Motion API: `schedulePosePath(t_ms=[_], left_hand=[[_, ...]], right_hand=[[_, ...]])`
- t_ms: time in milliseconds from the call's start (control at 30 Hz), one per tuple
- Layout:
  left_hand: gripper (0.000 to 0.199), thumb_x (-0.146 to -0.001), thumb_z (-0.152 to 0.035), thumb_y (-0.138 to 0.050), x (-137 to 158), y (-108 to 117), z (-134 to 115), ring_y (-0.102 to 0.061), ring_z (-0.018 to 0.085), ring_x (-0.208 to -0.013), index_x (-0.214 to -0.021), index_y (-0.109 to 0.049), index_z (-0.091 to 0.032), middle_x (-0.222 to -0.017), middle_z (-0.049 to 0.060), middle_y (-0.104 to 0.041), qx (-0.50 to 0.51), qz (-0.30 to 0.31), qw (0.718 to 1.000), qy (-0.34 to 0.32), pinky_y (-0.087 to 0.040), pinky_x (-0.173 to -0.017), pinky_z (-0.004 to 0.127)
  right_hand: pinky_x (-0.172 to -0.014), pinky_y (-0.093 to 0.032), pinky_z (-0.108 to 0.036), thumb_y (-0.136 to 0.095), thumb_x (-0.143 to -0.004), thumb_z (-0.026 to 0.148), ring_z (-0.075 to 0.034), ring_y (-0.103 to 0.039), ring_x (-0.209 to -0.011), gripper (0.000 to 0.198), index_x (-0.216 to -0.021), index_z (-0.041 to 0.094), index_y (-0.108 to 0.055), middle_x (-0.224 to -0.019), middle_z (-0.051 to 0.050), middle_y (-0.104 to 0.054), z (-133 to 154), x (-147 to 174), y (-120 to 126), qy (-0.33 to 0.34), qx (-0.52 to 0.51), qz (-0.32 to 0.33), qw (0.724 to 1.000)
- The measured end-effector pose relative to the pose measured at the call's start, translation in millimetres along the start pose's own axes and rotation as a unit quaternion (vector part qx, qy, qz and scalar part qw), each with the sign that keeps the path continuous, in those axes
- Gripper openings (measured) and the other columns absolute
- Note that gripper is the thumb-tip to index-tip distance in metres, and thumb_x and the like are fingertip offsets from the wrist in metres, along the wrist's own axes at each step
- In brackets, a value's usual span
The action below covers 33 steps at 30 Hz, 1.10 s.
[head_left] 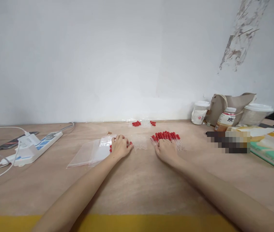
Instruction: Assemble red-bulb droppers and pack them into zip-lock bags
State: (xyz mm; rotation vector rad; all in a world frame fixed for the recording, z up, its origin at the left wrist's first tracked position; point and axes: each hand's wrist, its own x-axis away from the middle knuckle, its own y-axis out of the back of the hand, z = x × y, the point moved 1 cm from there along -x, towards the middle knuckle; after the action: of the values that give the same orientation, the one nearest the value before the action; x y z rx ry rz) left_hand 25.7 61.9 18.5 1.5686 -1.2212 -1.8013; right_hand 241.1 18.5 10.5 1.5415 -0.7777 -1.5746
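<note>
Resting at picture center, the left hand (120, 147) has bent fingers (121, 138) over red pieces (110, 148); the right hand (167, 150), right of center, likewise at red-tipped sticks (167, 135). Grip: indeterminable for either. Clear sticks (140, 142) lie between; bags (82, 154) lie left.

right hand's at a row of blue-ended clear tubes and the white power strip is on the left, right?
The colour is wrong: in the head view, the row of clear tubes at the right hand has red ends, not blue. The white power strip is on the left.
</note>
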Motion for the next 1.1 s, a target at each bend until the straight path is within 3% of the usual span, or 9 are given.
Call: schedulePosePath(t_ms=[200,333,433,500,600,700,833,1100], left_hand=[[0.025,-0.074,-0.036,-0.052,-1,6,-4,-0.046,0.026,-0.094,-0.059,-0.062,-0.018,-0.088,0.008,-0.057,0.025,-0.014,0.999,0.027,-0.03,-0.081,0.041],[0.016,-0.074,-0.03,-0.052,18,26,-10,-0.048,0.023,-0.093,-0.068,-0.06,-0.018,-0.09,0.007,-0.056,0.081,-0.052,0.995,-0.033,-0.033,-0.082,0.037],[0.011,-0.076,-0.026,-0.049,40,33,-19,-0.051,0.018,-0.083,-0.075,-0.057,-0.018,-0.085,0.004,-0.056,0.156,0.001,0.98,-0.119,-0.039,-0.076,0.03],[0.008,-0.074,-0.022,-0.049,52,33,-25,-0.053,0.016,-0.074,-0.076,-0.056,-0.019,-0.08,0.003,-0.055,0.18,0.055,0.974,-0.13,-0.041,-0.067,0.027],[0.016,-0.071,-0.015,-0.048,62,29,-33,-0.053,0.015,-0.067,-0.083,-0.058,-0.02,-0.079,0.002,-0.056,0.197,0.081,0.971,-0.11,-0.041,-0.061,0.026],[0.022,-0.075,-0.015,-0.048,62,25,-39,-0.055,0.015,-0.073,-0.091,-0.06,-0.021,-0.083,0.002,-0.058,0.228,0.083,0.961,-0.13,-0.042,-0.067,0.026],[0.016,-0.081,-0.025,-0.048,58,24,-42,-0.054,0.014,-0.072,-0.083,-0.064,-0.022,-0.079,0.001,-0.058,0.259,0.102,0.954,-0.111,-0.042,-0.065,0.024],[0.013,-0.083,-0.028,-0.047,60,32,-43,-0.054,0.017,-0.08,-0.082,-0.058,-0.021,-0.081,0.0,-0.061,0.222,0.064,0.968,-0.101,-0.037,-0.068,0.028]], right_hand=[[-0.071,-0.027,-0.031,-0.034,-0.084,0.025,-0.019,-0.055,-0.074,0.021,-0.075,0.016,-0.05,-0.076,-0.006,-0.062,-19,25,0,0.032,-0.07,-0.039,0.996],[-0.074,-0.028,-0.03,-0.034,-0.083,0.018,-0.017,-0.057,-0.074,0.018,-0.088,0.015,-0.051,-0.078,-0.005,-0.064,-22,26,-5,0.025,-0.164,-0.003,0.986],[-0.078,-0.028,-0.03,-0.033,-0.082,0.014,-0.017,-0.057,-0.081,0.028,-0.105,0.015,-0.05,-0.088,-0.006,-0.064,-22,26,-8,0.044,-0.191,-0.004,0.981],[-0.078,-0.028,-0.03,-0.032,-0.082,0.011,-0.016,-0.056,-0.084,0.033,-0.108,0.018,-0.05,-0.093,-0.005,-0.063,-20,28,-9,0.072,-0.185,-0.003,0.98],[-0.077,-0.028,-0.03,-0.031,-0.081,0.009,-0.015,-0.055,-0.083,0.033,-0.103,0.019,-0.054,-0.095,-0.005,-0.062,-16,34,-9,0.097,-0.176,-0.005,0.98],[-0.077,-0.027,-0.03,-0.032,-0.085,0.016,-0.014,-0.055,-0.08,0.027,-0.097,0.019,-0.056,-0.092,-0.004,-0.062,-11,38,-6,0.109,-0.192,-0.017,0.975],[-0.076,-0.027,-0.03,-0.034,-0.087,0.021,-0.013,-0.055,-0.078,0.024,-0.09,0.021,-0.057,-0.086,-0.001,-0.063,-5,42,-1,0.132,-0.225,-0.018,0.965],[-0.076,-0.027,-0.031,-0.033,-0.087,0.021,-0.014,-0.052,-0.076,0.022,-0.084,0.019,-0.055,-0.081,-0.003,-0.061,8,51,9,0.163,-0.261,-0.008,0.951]])
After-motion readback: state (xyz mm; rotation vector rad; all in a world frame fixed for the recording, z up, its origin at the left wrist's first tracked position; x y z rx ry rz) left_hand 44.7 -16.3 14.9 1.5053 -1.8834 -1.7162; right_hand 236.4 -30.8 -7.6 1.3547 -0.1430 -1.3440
